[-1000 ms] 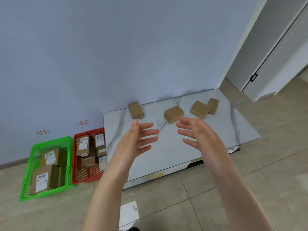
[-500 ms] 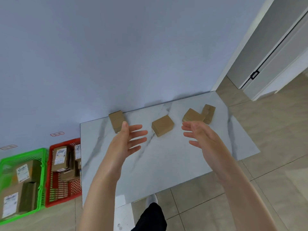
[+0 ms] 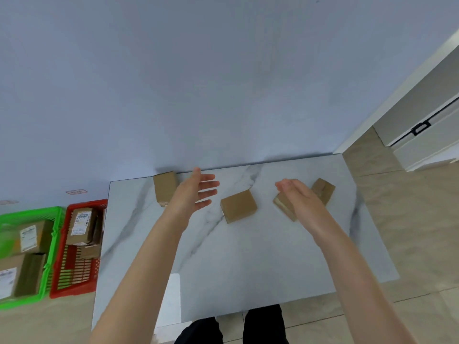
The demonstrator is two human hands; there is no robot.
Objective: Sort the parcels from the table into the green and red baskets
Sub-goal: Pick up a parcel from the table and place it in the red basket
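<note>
Parcels: four plain brown boxes on the table [image 3: 248,256], in a loose row toward the wall edge. Left parcel [image 3: 164,191] at back-left, middle parcel [image 3: 238,209] in the centre, third parcel [image 3: 283,207] and far-right parcel [image 3: 323,196] close together. No labels showing on any of them, so probably need flipping before choosing a basket.

Left hand [image 3: 193,194]: fingers straight and spread, palm turned toward the middle parcel, gripping nothing. Overlaps the left parcel's edge in view, contact unclear.

Right hand [image 3: 300,197]: fingers extended and close together over the third parcel, nothing gripped. Touching or not, cannot tell.

Looks like a two-handed reach, palms inward to bracket a box.

Green basket [image 3: 53,244] on the floor, far left: several labelled boxes inside. Red basket [image 3: 84,203] between green basket and table, just beside the table's left edge: labelled boxes piled at its far end, bare slats at the near end. Both likely parked there for a short sideways drop.
</note>
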